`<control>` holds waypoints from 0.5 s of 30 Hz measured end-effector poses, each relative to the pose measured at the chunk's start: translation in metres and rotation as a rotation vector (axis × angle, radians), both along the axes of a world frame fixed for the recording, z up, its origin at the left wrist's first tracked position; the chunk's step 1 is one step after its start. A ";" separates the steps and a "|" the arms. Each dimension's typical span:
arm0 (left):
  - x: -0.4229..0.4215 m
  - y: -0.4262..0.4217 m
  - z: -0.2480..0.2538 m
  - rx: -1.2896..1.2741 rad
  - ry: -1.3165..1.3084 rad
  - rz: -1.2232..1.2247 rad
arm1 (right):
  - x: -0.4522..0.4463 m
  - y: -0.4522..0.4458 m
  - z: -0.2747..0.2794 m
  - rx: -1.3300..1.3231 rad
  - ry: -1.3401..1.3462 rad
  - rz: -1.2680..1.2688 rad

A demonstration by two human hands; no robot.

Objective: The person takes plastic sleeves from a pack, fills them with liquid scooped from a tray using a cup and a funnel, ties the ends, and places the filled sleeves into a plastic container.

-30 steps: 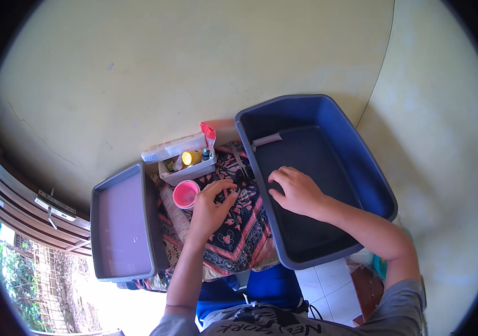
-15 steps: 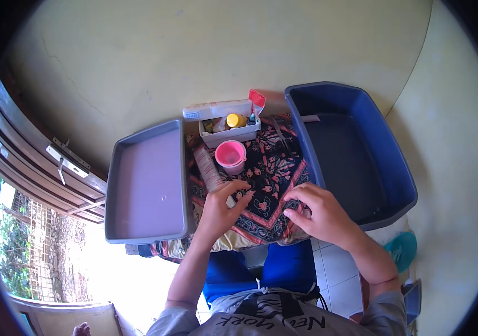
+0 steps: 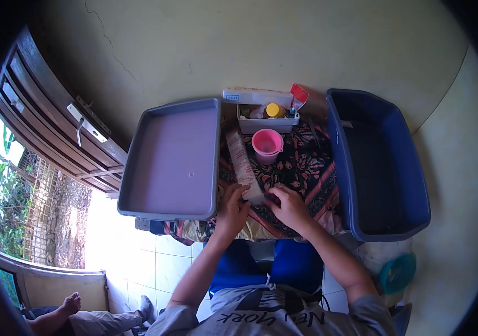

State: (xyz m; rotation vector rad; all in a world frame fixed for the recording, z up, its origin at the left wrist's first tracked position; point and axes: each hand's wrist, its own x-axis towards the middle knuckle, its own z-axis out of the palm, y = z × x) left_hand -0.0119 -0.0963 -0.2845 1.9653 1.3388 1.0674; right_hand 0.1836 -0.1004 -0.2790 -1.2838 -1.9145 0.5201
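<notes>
Clock centred on the pink cup [image 3: 267, 147].

Item: one long narrow carton [image 3: 243, 167], lying slantwise at 8 o'clock, near end between the hands. Left hand [image 3: 230, 213], at 7: fingers bent at the carton's end. Right hand [image 3: 290, 208], at 5: fingers curled, beside that end. Firm grip by either: cannot tell. Handling, as judged: light, even fingertip pressure from both sides; wrists low, clear of the cup.

Containers: shallow tray [image 3: 218, 159], at 9, pale purple fill. Deep blue tub [image 3: 346, 179], at 3, small pale strip inside. White basket [image 3: 267, 127], at 12, small items, one yellow-topped [image 3: 273, 110].
</notes>
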 end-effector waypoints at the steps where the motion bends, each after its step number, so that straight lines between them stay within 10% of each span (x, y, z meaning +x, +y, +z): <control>1: 0.000 0.001 0.000 0.053 0.031 0.026 | -0.001 0.002 0.001 0.003 0.007 -0.003; 15: 0.006 0.020 -0.018 0.027 -0.089 0.157 | -0.016 0.022 -0.022 -0.047 0.091 0.061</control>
